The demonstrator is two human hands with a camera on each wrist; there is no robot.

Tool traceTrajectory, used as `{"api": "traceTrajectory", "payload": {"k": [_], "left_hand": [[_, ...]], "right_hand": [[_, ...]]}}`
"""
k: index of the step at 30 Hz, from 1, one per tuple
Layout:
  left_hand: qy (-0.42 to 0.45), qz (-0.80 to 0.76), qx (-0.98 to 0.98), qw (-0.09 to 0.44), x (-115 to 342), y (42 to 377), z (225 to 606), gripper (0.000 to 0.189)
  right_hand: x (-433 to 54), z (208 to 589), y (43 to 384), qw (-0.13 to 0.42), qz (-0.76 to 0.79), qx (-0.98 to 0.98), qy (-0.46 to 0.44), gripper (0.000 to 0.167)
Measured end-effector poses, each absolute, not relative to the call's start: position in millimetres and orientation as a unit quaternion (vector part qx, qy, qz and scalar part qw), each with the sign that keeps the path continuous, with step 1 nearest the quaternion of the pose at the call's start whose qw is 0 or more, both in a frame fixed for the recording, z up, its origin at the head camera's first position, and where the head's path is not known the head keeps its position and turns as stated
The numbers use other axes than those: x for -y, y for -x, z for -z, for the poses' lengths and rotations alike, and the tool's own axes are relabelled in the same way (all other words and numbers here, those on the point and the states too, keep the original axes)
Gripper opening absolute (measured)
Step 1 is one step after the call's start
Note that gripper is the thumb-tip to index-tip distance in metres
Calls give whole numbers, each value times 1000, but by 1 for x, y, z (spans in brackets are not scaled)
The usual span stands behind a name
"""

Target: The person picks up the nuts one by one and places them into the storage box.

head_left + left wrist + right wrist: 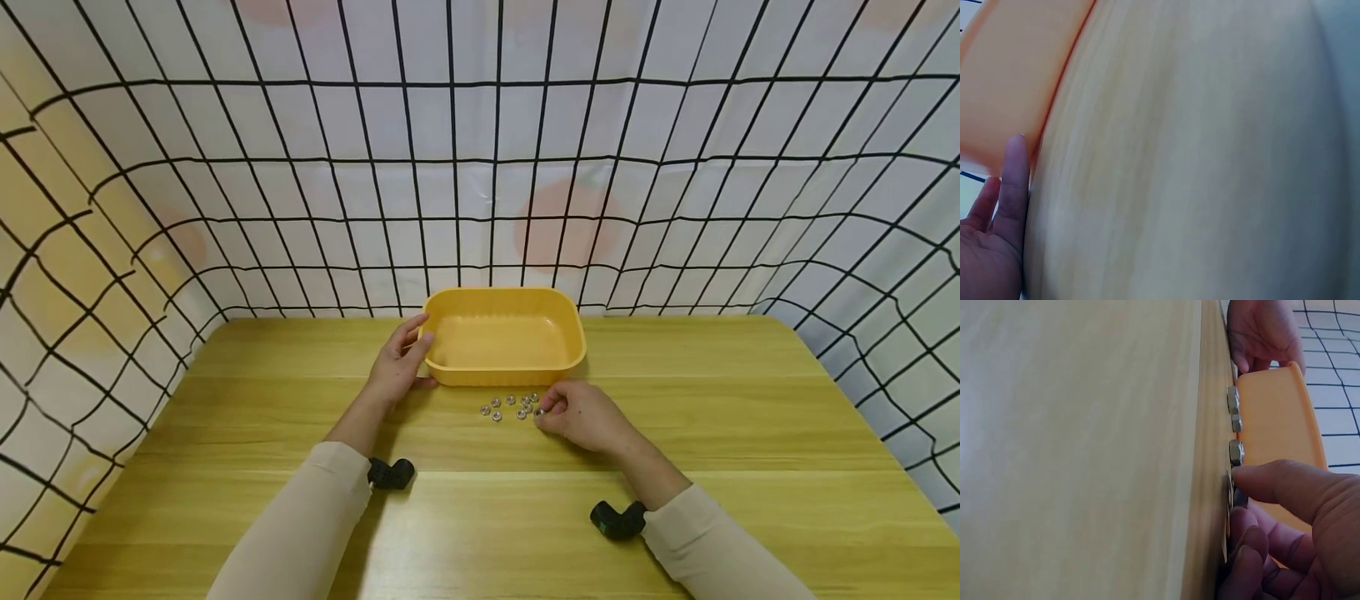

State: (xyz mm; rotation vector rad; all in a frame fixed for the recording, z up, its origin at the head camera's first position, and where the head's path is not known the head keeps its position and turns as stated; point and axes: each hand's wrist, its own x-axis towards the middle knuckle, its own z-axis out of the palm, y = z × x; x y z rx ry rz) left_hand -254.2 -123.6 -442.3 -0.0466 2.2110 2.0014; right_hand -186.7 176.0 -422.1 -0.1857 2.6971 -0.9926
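Observation:
A yellow plastic tray (495,377) stands on the wooden table, and my left hand (397,362) touches its left end with fairly straight, spread fingers. In the left wrist view those fingers (1015,181) lie along the tray's orange-looking wall (1016,69). Just in front of the tray, my right hand (588,417) pinches a small metal hex nut (539,412) between thumb and finger, low over the tabletop. Several more nuts (497,416) lie loose to its left. Close up in the right wrist view, nuts (1236,452) sit by the thumb; the fingers partly hide the pinched one.
The wooden table (480,517) spreads around the tray and hands. Black wire grid (472,158) encloses its back and sides, with pale patterned cloth behind. Black wrist devices (618,521) sit at both cuffs.

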Motion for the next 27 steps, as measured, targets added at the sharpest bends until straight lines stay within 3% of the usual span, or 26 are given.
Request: {"api": "traceTrajectory", "payload": {"k": [27], "left_hand": [[20, -670, -738, 76, 122, 250, 441, 52]], "right_hand": [[-173, 400, 180, 92, 386, -915, 78, 18]]}}
